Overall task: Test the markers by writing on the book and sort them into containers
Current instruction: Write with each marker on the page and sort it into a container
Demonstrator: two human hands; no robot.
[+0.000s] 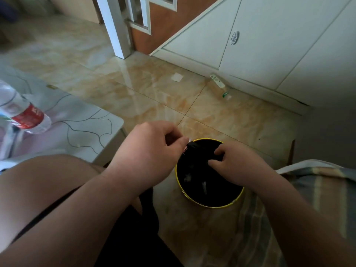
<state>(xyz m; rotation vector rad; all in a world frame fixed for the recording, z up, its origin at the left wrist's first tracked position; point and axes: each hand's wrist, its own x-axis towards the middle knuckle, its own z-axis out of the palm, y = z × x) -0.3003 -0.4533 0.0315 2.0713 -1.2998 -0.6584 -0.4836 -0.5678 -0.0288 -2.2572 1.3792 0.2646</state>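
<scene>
A round bin with a yellow rim stands on the tiled floor in front of me, lined with a black bag. A few small pale scraps lie at its bottom. My left hand pinches the bag's edge at the far left of the rim, where a small pale tip shows by my fingertips. My right hand has its fingers curled into the black bag at the far right of the rim. No marker or book is plainly in view.
At the left a marble-patterned table holds a lying water bottle with a red label. On the floor lie a small bottle and a white scrap near white cabinets. Striped cloth is at the right.
</scene>
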